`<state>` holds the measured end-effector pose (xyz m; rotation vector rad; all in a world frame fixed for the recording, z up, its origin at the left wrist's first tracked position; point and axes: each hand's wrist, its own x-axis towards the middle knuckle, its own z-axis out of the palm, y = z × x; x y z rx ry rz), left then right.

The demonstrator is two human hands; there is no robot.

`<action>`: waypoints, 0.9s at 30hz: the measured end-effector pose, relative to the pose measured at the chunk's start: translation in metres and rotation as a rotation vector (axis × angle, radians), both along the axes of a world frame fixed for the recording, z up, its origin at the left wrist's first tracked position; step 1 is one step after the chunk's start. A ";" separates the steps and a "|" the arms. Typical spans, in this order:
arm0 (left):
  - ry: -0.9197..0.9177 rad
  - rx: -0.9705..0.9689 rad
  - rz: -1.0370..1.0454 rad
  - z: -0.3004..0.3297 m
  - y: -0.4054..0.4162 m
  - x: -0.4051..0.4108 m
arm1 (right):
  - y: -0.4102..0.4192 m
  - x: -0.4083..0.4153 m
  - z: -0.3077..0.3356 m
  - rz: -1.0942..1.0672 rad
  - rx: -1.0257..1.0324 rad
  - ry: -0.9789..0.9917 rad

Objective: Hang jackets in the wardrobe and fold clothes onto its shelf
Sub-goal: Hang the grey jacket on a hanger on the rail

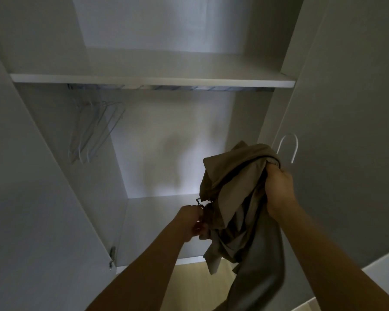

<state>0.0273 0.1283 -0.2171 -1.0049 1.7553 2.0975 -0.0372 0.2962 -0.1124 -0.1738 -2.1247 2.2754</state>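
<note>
wardrobe (171,140) is filling most of the view, doors standing open, pale back panel catching light in the middle. left door (32,198) is swinging out on the left, its hinge (112,254) showing low on the inner edge. right door (350,108) is standing open on the right, with a white loop handle (289,147) sitting just behind the raised garment. shelf (153,80) is running across the upper part, bare on top as far as the view is showing. rail (171,87) is sitting right under the shelf. a bunch of wire hangers (92,131) is hanging off the rail at the far left, well apart from both hands. wardrobe floor board is lying below the hands, light wood floor (195,286) beyond its front edge.

jacket (236,205), tan-olive, is hanging bunched in mid air in front of the lower right of the opening, not touching shelf or rail, its tail trailing down between the forearms. it is blocking part of the right wall and door edge.

right hand (279,187) is gripping the top of the bundle, fingers clamped in the cloth. left hand (192,221) is pinching the jacket's left edge, fingers curled; a small dark metal piece (199,202) is sticking up just above it, too small to identify.
</note>
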 end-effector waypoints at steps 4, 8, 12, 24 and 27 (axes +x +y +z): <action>0.171 -0.535 -0.188 0.026 0.012 0.000 | 0.002 -0.001 -0.007 -0.024 0.014 -0.034; 0.120 -0.044 -0.297 0.053 0.021 -0.002 | -0.002 0.002 -0.016 0.000 0.049 -0.022; 0.148 0.217 -0.185 0.063 0.022 -0.010 | -0.003 0.004 -0.017 0.022 0.069 0.002; 0.515 0.571 0.125 0.075 0.017 0.001 | -0.002 -0.004 -0.033 0.041 0.100 0.048; 0.327 0.543 0.241 0.071 0.017 -0.003 | -0.004 -0.004 -0.040 0.060 0.182 0.028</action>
